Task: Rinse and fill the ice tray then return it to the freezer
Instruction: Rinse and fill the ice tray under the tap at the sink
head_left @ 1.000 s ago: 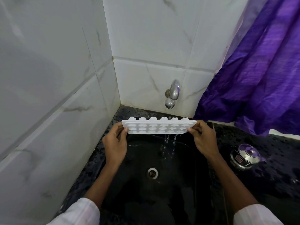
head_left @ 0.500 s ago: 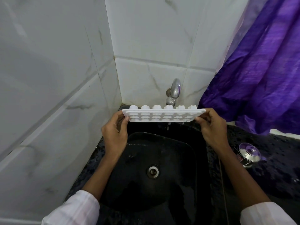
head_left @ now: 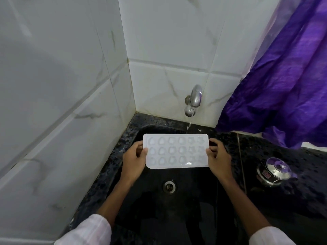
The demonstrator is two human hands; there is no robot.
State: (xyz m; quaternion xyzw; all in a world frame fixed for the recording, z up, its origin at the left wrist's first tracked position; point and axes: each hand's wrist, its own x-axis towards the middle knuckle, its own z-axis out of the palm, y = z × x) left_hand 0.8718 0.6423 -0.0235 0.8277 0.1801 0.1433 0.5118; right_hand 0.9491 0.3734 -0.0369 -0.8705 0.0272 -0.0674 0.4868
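Head view: the ice tray (head_left: 176, 152), cups up, hangs over the sink (head_left: 159, 218), the tap (head_left: 193, 99) trickling at its twelve o'clock edge. Left hand (head_left: 133, 161) and right hand (head_left: 218, 160) pinch the nine and three o'clock ends. Light, stiff, probably slippery; grip the rims.

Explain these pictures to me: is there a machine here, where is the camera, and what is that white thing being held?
No machine here: these are a person's two bare hands, filmed by one wide-angle camera worn on the head, looking forward and down. The left hand and right hand each grip one short end of a white ice tray, hollows facing up, above a black sink. A tap on the tiled wall runs a thin stream of water near the tray's far edge. On the dark counter to the right stands a steel pot with a lid, and a purple cloth hangs behind it.
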